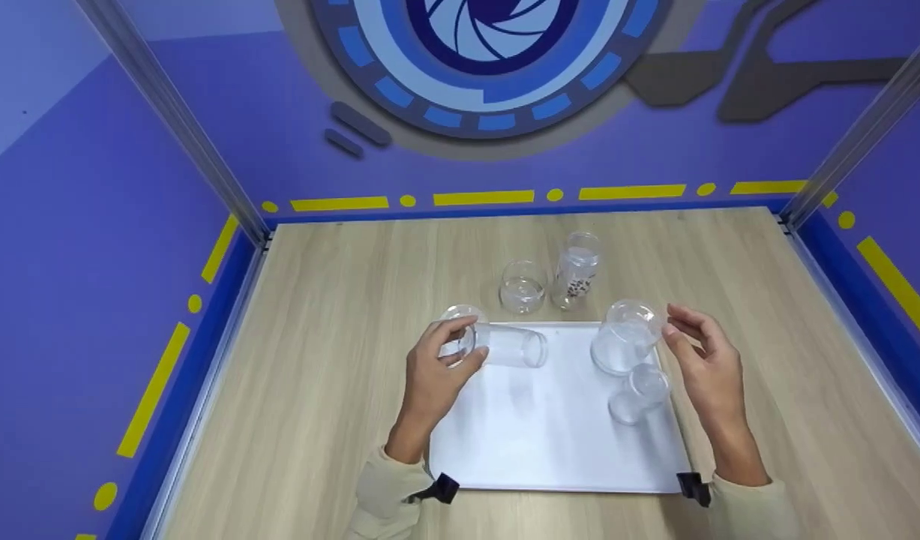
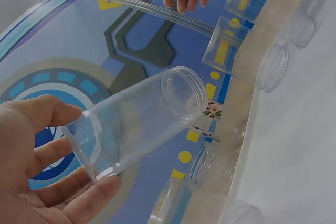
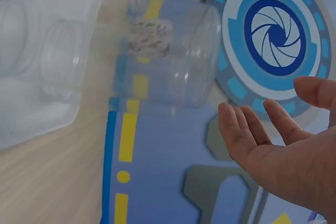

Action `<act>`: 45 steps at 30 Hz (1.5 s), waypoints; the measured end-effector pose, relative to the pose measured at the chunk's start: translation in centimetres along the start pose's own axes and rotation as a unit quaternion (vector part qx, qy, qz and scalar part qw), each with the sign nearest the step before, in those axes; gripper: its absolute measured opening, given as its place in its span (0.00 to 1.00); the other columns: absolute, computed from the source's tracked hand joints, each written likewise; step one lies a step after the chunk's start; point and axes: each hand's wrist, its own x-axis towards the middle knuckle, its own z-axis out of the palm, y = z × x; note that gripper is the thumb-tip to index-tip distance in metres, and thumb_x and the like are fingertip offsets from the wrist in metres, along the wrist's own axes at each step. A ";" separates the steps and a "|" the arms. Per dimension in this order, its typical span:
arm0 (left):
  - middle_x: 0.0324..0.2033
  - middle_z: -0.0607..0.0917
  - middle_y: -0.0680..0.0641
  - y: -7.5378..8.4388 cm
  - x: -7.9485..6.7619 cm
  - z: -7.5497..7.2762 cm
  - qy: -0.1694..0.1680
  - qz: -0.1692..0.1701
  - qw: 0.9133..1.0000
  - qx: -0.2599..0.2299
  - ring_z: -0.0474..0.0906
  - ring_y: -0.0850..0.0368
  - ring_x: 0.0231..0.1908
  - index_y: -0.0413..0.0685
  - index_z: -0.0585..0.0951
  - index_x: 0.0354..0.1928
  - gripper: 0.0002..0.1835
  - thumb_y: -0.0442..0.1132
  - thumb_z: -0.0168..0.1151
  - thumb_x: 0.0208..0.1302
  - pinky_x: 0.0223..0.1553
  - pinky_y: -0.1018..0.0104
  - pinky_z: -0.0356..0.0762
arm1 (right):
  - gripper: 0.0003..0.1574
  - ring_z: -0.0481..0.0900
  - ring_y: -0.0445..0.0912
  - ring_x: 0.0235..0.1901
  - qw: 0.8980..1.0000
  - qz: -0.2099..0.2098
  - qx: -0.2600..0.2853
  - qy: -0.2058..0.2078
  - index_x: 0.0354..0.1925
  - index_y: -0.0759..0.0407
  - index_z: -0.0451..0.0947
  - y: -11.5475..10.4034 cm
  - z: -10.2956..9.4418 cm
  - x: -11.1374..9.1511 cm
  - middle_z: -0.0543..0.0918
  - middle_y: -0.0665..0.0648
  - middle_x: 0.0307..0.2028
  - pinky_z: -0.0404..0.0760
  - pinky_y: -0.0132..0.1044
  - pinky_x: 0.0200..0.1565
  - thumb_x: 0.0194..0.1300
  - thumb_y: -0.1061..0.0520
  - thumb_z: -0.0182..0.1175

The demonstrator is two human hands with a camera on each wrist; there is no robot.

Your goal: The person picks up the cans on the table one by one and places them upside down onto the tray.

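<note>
My left hand (image 1: pixel 432 375) grips one end of a clear plastic jar (image 1: pixel 508 346), thumb and fingers around its base. In the left wrist view the jar (image 2: pixel 136 119) lies tilted, its ridged mouth pointing away from the palm, with nothing seen inside. My right hand (image 1: pixel 705 367) is beside the tray's right edge, fingers loosely bent and holding nothing. Its fingertips come close to a wide clear jar (image 1: pixel 623 341) on the tray; the right wrist view shows a gap between that jar (image 3: pixel 178 77) and the fingers (image 3: pixel 241 135). A narrower clear jar (image 1: pixel 638 394) stands nearer me.
A white tray (image 1: pixel 534 450) lies on the wooden table (image 1: pixel 317 360). Behind my left fingers, another clear jar (image 1: pixel 460 311) shows at the tray's back left. Beyond the tray stand a short clear container (image 1: pixel 522 291) and a taller clear one (image 1: pixel 577 270) with a printed pattern.
</note>
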 end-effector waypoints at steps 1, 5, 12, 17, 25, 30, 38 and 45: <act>0.56 0.83 0.47 0.0 0.0 -0.1 0.002 0.001 1.000 0.004 0.81 0.46 0.59 0.47 0.85 0.62 0.22 0.37 0.75 0.66 0.52 0.58 0.86 | 0.24 0.77 0.43 0.60 1.000 0.004 -0.008 0.003 0.68 0.67 0.76 0.2 -0.1 0.0 0.81 0.61 0.63 0.73 0.25 0.57 0.80 0.59 0.61; 0.55 0.84 0.46 0.0 0.0 -0.5 0.006 0.004 1.000 0.019 0.81 0.44 0.58 0.45 0.86 0.61 0.22 0.37 0.75 0.66 0.52 0.55 0.86 | 0.24 0.77 0.43 0.60 0.999 0.013 -0.036 0.007 0.68 0.66 0.76 1.0 -0.4 0.1 0.81 0.61 0.63 0.71 0.25 0.57 0.79 0.59 0.61; 0.56 0.83 0.46 0.0 -0.3 -0.9 0.007 0.006 0.998 0.054 0.82 0.41 0.58 0.48 0.86 0.61 0.22 0.36 0.75 0.66 0.51 0.56 0.87 | 0.26 0.75 0.50 0.64 0.996 0.026 -0.084 0.001 0.69 0.66 0.75 2.3 -0.7 0.5 0.78 0.62 0.66 0.72 0.28 0.58 0.79 0.56 0.61; 0.56 0.84 0.45 0.0 -0.5 -1.0 0.012 0.017 0.996 0.087 0.82 0.43 0.56 0.49 0.86 0.60 0.22 0.34 0.76 0.64 0.50 0.55 0.87 | 0.27 0.74 0.55 0.66 0.992 0.037 -0.117 -0.005 0.69 0.66 0.74 3.1 -0.8 0.6 0.76 0.63 0.66 0.74 0.35 0.60 0.79 0.54 0.60; 0.54 0.84 0.45 0.2 -0.6 -1.0 0.023 0.029 0.989 0.143 0.84 0.47 0.56 0.47 0.87 0.59 0.22 0.33 0.77 0.61 0.47 0.58 0.88 | 0.28 0.74 0.63 0.66 0.988 0.031 -0.147 -0.032 0.69 0.68 0.74 4.4 -1.0 0.9 0.75 0.68 0.65 0.75 0.36 0.58 0.79 0.55 0.61; 0.53 0.85 0.45 0.0 -0.7 -1.0 0.026 0.032 0.985 0.165 0.85 0.47 0.56 0.46 0.88 0.57 0.22 0.33 0.78 0.61 0.46 0.58 0.88 | 0.28 0.73 0.67 0.66 0.986 0.020 -0.159 -0.050 0.69 0.71 0.73 5.1 -1.2 1.0 0.74 0.72 0.63 0.76 0.56 0.61 0.79 0.56 0.61; 0.53 0.85 0.45 -0.2 -0.9 -1.2 0.022 0.036 0.984 0.171 0.84 0.48 0.55 0.47 0.88 0.57 0.21 0.33 0.78 0.61 0.47 0.57 0.88 | 0.29 0.71 0.72 0.65 0.982 0.003 -0.174 -0.077 0.68 0.76 0.71 6.1 -1.3 1.2 0.72 0.77 0.62 0.74 0.64 0.62 0.78 0.57 0.60; 0.53 0.85 0.46 -0.2 -1.1 -1.2 0.015 0.032 0.983 0.181 0.84 0.49 0.54 0.47 0.89 0.56 0.20 0.35 0.78 0.60 0.47 0.56 0.87 | 0.30 0.69 0.72 0.66 0.980 0.010 -0.176 -0.096 0.68 0.76 0.71 6.9 -1.5 1.2 0.71 0.78 0.65 0.71 0.67 0.63 0.78 0.57 0.60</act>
